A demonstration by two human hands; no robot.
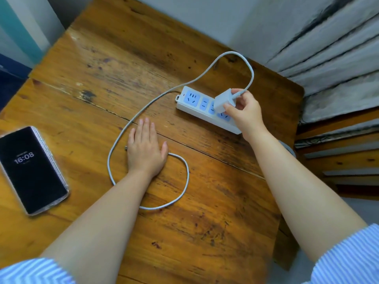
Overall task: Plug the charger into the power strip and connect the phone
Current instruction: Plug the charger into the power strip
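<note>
A white power strip (196, 103) with blue sockets lies on the wooden table (205, 232). My right hand (245, 113) pinches the white charger block (225, 100), held tilted right over the strip's middle sockets. Whether its prongs are in a socket is hidden. The white cable (187, 177) runs from the charger, arcs back, and loops across the table. My left hand (145, 148) rests flat on the table with fingers together, lying over the cable's free end, whose metal tip (126, 148) peeks out at its left. A black phone (32, 171) lies screen up at the left, showing 16:08.
The table's right edge drops off beside stacked grey and wooden slats (338, 83). A grey wall (205, 17) stands behind the table. Blue-striped sleeves cover both upper arms at the bottom corners.
</note>
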